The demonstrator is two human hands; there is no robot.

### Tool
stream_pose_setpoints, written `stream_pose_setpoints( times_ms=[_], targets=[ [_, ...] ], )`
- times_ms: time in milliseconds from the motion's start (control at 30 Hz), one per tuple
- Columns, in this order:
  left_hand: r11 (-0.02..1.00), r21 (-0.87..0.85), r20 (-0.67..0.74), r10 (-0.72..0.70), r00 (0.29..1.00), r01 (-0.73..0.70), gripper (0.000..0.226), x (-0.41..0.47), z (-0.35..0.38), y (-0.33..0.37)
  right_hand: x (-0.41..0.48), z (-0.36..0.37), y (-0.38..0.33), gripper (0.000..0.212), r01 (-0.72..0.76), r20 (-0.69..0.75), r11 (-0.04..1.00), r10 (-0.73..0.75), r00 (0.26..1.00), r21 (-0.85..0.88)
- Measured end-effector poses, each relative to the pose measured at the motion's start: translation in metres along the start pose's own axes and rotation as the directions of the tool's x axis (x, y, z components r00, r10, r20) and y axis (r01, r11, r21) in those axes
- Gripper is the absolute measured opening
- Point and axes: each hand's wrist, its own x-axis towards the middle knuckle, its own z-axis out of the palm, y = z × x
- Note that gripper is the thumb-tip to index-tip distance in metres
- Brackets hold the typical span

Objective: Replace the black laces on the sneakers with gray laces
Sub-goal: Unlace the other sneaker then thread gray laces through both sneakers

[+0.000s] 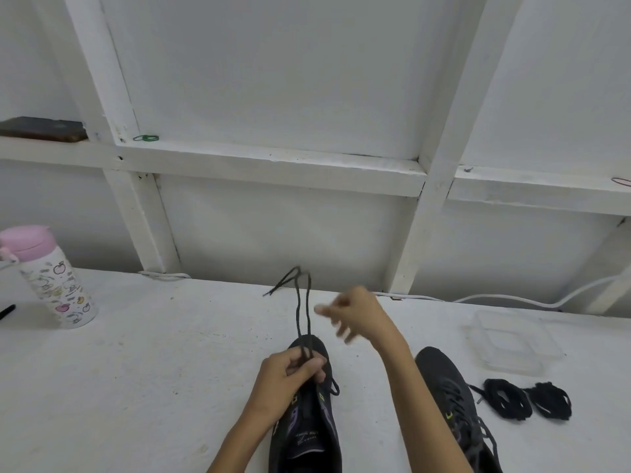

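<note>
Dark low-top fabric sneaker lies on the white table, long axis 6 to 12 o'clock, toe at 12. My left hand pinches two strands of the dark cord lace over the forefoot. The strands rise toward 12, tips drooping toward 10. My right hand, blurred, is at 1 o'clock of that grip, fingers loosely spread, just beside the lace, holding nothing.

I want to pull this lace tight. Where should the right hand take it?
Probably pinch both strands of the lace together midway, just past the left hand, coming from the right: they run close and parallel there, while the far ends bend away. The right hand hovers beside them.
</note>
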Motion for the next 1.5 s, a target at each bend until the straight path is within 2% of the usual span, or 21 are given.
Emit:
stream_pose_setpoints(
  times_ms=[33,100,133,233,300,367,433,500,600,733,833,900,1000,1200,1300,1400,1500],
  targets=[
    [1.0,0.009,0.003,0.006,1.0,-0.006,0.01,0.001,0.0,0.002,-0.008,0.002,0.006,0.037,-0.038,0.126,0.992,0.053,0.991,-0.12],
    [0.998,0.06,0.01,0.019,1.0,-0.019,0.011,0.003,0.002,0.006,-0.022,0.01,0.015,0.037,-0.035,0.255,0.995,0.058,0.965,-0.097],
    [0.996,0.089,0.004,0.031,1.0,-0.031,0.012,0.003,0.004,0.007,-0.027,0.017,0.017,0.034,0.002,0.235,1.0,0.002,0.972,-0.016],
    [0.989,0.136,-0.068,0.065,0.996,-0.055,0.009,0.0,0.007,0.007,-0.031,0.036,0.02,0.013,0.147,0.003,0.974,-0.15,0.989,0.17],
    [0.969,0.218,-0.087,0.135,0.987,-0.114,0.013,0.001,0.004,0.002,-0.03,0.043,0.023,0.018,0.173,-0.117,0.967,-0.153,0.981,0.188],
    [0.906,0.386,-0.018,0.195,0.981,-0.173,0.027,0.005,-0.003,-0.006,-0.033,0.047,0.024,0.016,0.174,-0.21,0.965,-0.132,0.969,0.194],
    [0.872,0.473,0.049,0.121,0.992,-0.129,0.041,0.007,-0.008,-0.015,-0.035,0.046,0.025,0.012,0.186,-0.229,0.961,-0.137,0.964,0.207],
    [0.899,0.436,0.057,0.012,0.998,-0.035,0.045,0.005,-0.011,-0.021,-0.038,0.045,0.023,0.014,0.214,-0.173,0.945,-0.174,0.969,0.248],
    [0.916,0.401,0.036,-0.033,0.999,0.016,0.054,0.006,-0.011,-0.027,-0.038,0.044,0.017,0.015,0.224,-0.149,0.923,-0.185,0.971,0.312],
    [0.913,0.404,0.043,-0.082,0.996,0.058,0.07,0.007,-0.012,-0.027,-0.032,0.035,-0.002,0.018,0.267,-0.208,0.861,-0.193,0.959,0.433],
    [0.917,0.39,0.037,-0.108,0.993,0.085,0.074,0.004,-0.012,-0.026,-0.026,0.017,-0.019,0.018,0.327,-0.271,0.77,-0.206,0.94,0.548],
    [0.922,0.377,0.032,-0.112,0.993,0.092,0.074,0.004,-0.012,-0.027,-0.023,0.009,-0.027,0.017,0.339,-0.274,0.745,-0.215,0.937,0.574],
    [0.918,0.386,0.032,-0.113,0.993,0.093,0.068,0.003,-0.011,-0.026,-0.023,0.011,-0.03,0.018,0.316,-0.249,0.728,-0.203,0.947,0.608],
    [0.944,0.324,0.029,-0.073,0.997,0.059,0.054,0.0,-0.012,-0.02,-0.024,0.012,-0.031,0.019,0.301,-0.194,0.76,-0.23,0.954,0.577],
    [0.99,0.14,0.019,-0.003,1.0,0.0,0.035,-0.002,-0.006,-0.002,-0.024,0.013,-0.029,0.017,0.269,-0.172,0.8,-0.209,0.963,0.536],
    [0.996,0.0,0.011,0.085,0.996,-0.085,0.021,-0.002,0.001,0.029,-0.026,0.013,-0.029,0.002,0.249,-0.143,0.825,-0.204,0.968,0.508],
    [0.983,-0.088,-0.073,0.152,0.986,-0.159,0.021,0.0,-0.002,0.045,-0.029,0.008,-0.024,0.029,0.253,-0.222,0.847,-0.165,0.961,0.468]
  ],
)
